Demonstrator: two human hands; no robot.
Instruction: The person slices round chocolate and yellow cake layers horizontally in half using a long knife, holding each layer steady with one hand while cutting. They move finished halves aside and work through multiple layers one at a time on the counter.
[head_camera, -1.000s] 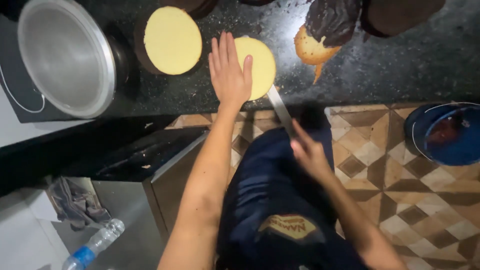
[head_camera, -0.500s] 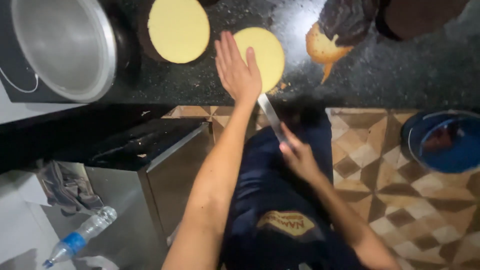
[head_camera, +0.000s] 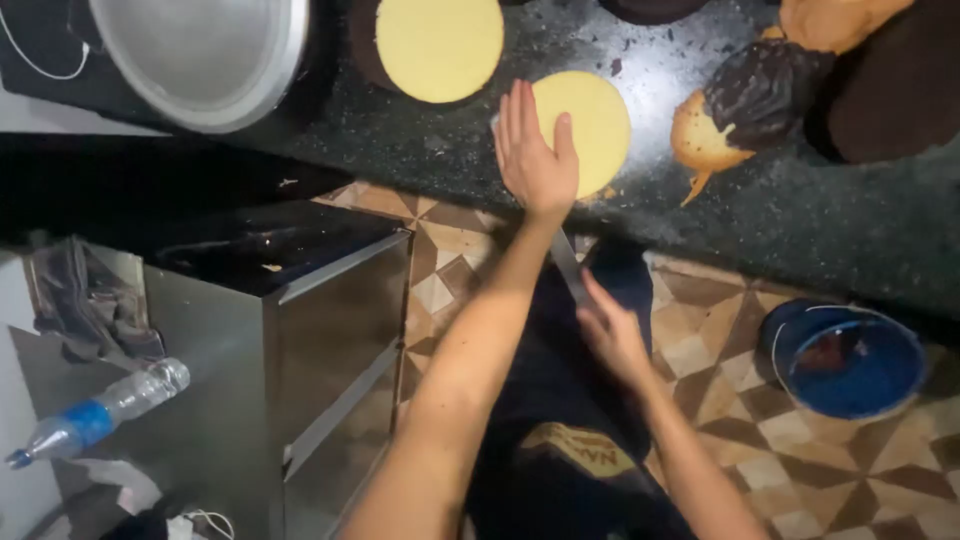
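Note:
My left hand (head_camera: 533, 150) lies flat, fingers together, on the left part of a round yellow cake layer (head_camera: 592, 125) on the dark speckled counter (head_camera: 800, 220). My right hand (head_camera: 610, 335) is below the counter edge and grips the handle of a long knife (head_camera: 567, 262). The blade points up toward the cake's near edge. A second yellow cake round (head_camera: 440, 45) sits on a dark base further back to the left.
A large metal pan (head_camera: 205, 55) stands at the counter's left end. Dark-topped cake pieces (head_camera: 745, 105) lie to the right. Below are a steel cabinet (head_camera: 290, 330), a plastic bottle (head_camera: 95, 415), a blue bucket (head_camera: 850, 360) and a patterned tile floor.
The view has shifted, so the counter and cakes sit further right and lower. My left hand stays pressed on the cake and my right hand keeps the knife at its near edge.

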